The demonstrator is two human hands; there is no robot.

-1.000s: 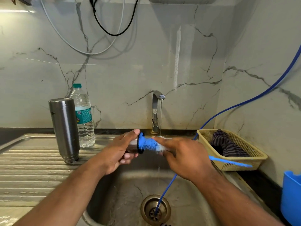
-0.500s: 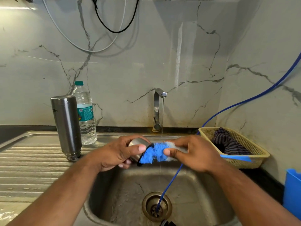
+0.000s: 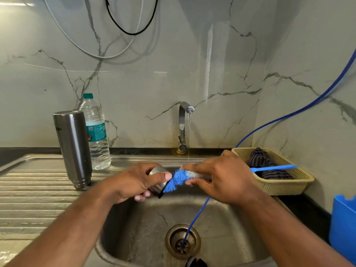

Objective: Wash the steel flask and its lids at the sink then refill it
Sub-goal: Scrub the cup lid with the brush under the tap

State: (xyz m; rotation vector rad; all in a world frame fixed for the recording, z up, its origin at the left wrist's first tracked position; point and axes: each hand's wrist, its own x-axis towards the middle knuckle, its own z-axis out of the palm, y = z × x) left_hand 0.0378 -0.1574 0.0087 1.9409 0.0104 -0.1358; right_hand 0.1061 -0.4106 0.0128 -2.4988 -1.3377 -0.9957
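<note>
Marble wall behind, ribbed steel drainboard (image 3: 34, 191) on our left. On it the flask (image 3: 73, 149) stands mouth down, long axis vertical. We judge it heavier than the lid, smooth and wet, so it wants a full wrap at mid-body. Plastic water bottle (image 3: 97, 135) is just behind it; we can't tell if they touch.

Over the sink (image 3: 138, 234) our left hand (image 3: 133, 182) grips the lid (image 3: 157, 170), thumb across the near side by the rim, fingers curled underneath. It's a small steel cup: light, stiff, probably slippery. Best held round the wall, mouth left clear. Its axis lies roughly level, open mouth facing right.

Blue brush (image 3: 178, 179) bristles sit at that mouth, under a thin stream from the tap (image 3: 183, 128). Our right hand (image 3: 225, 178) pinches the brush just behind the bristles, fingers above, thumb below. Handle sticks out right over the basket (image 3: 289, 187). Blue tub (image 3: 344, 228) at far right.
</note>
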